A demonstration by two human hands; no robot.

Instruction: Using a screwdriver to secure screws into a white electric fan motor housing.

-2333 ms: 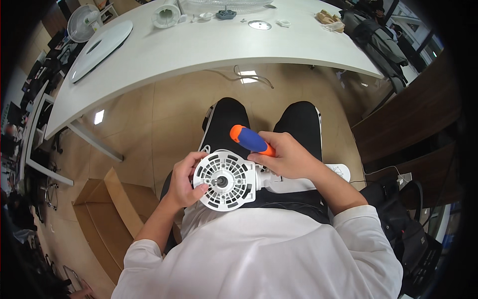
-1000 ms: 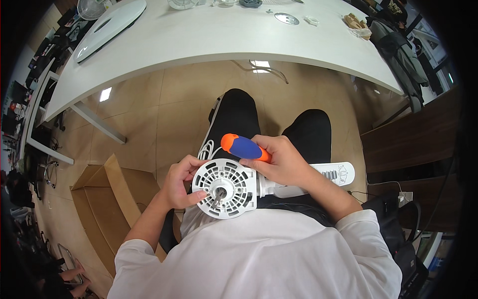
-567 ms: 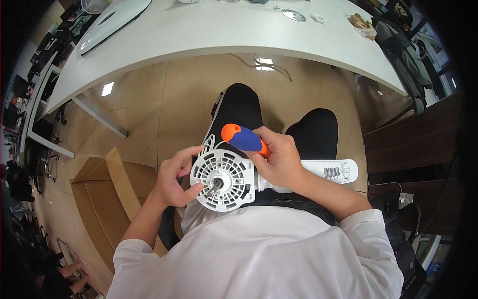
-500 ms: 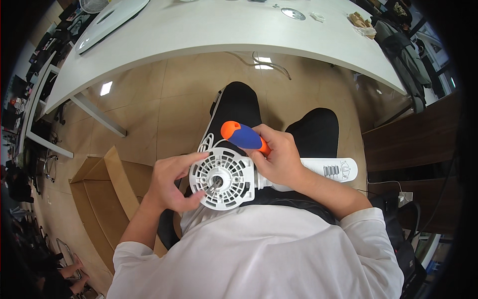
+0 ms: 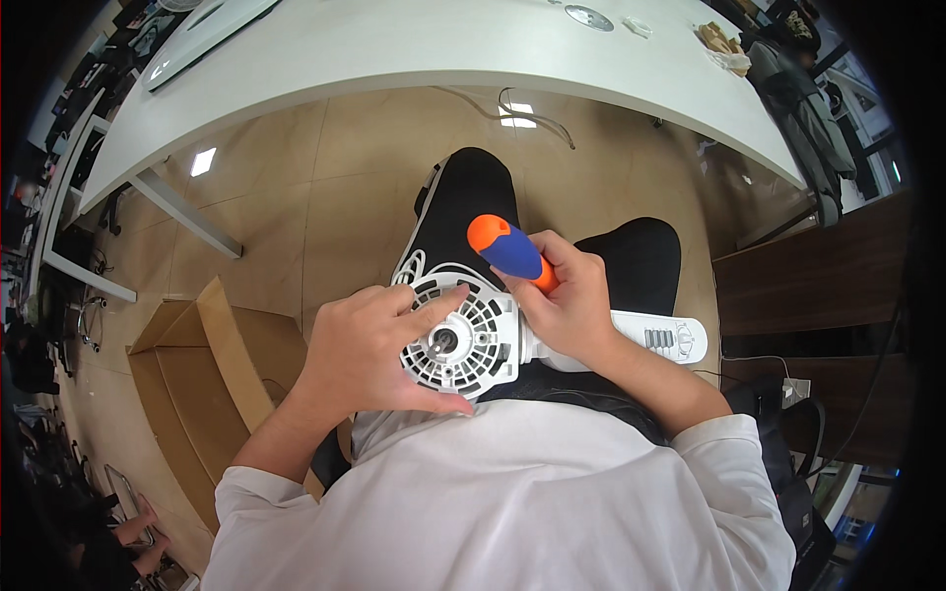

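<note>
Left hand (image 5: 360, 350) has shifted across the white fan motor housing (image 5: 475, 345) over the lap (image 5: 461, 212), thumb and index apart astride it, right hand (image 5: 572, 303) clamped on blue-and-orange screwdriver handle (image 5: 514, 253).

It's an office here: long white tabletop (image 5: 394, 54) on metal legs (image 5: 187, 212), polished tile floor (image 5: 261, 212) gleaming below, a wheeled chair base (image 5: 92, 317) over left, dark wooden furniture (image 5: 808, 276) right, and, blurred near the rim, possibly monitors (image 5: 79, 75).
</note>
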